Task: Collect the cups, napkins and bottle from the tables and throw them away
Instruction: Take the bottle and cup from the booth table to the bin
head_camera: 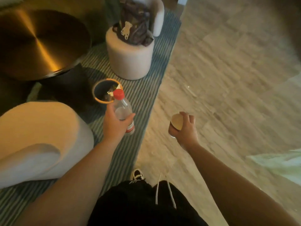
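My left hand [114, 123] grips a clear plastic bottle [122, 107] with a red cap, held upright just in front of a small dark bin [99, 88] with an orange rim. The bin stands on the striped rug and holds some crumpled waste. My right hand [184, 129] holds a paper cup [176, 122], tilted with its pale inside facing the camera, over the wooden floor to the right of the rug.
A round brass table [35, 41] stands at upper left above the bin. A pale armchair [37, 141] fills the left side. A pale stool [130, 61] carries a brown garment. A blue striped rug [143, 98] borders wooden floor [228, 79]. Light fabric [280, 163] lies at right.
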